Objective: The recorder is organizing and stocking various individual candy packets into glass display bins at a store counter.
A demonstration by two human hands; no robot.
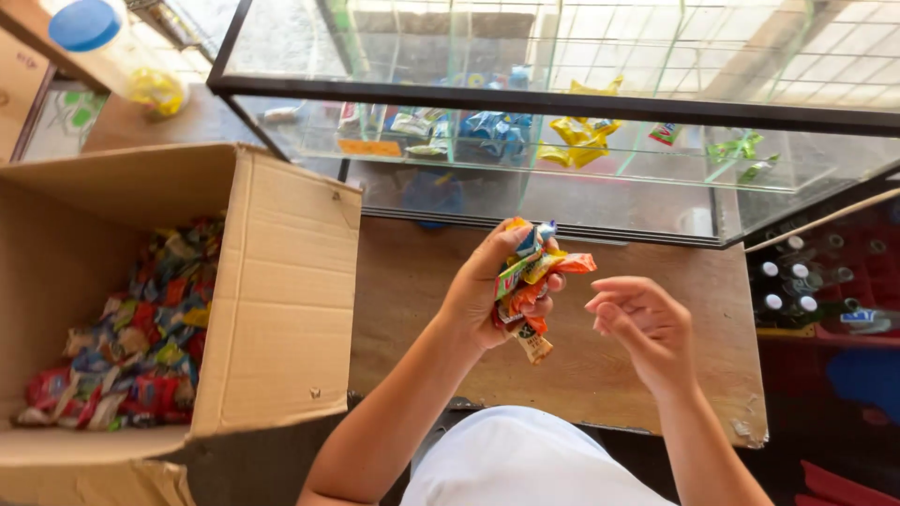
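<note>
Head view, looking down. At frame centre the left hand (483, 295) has its fingers (551, 281) clenched around a bunch of small sweet packets (530, 281), held above the brown wooden worktop (600, 375). The packets are thin, crinkled foil or plastic sachets in orange, green, blue and yellow; they appear light, limp and slippery, liable to slide out of a loose grip, so a bunch is best pinched across its middle. The right hand (642, 323), just right of the bunch and not touching it, is empty, its fingers loosely curled. At lower left an open corrugated cardboard box (281, 309), stiff-walled with matt flaps, holds a loose heap of similar packets (131, 347). Across the top, a black-framed glass display case (562, 98) shelves more wrapped goods.
</note>
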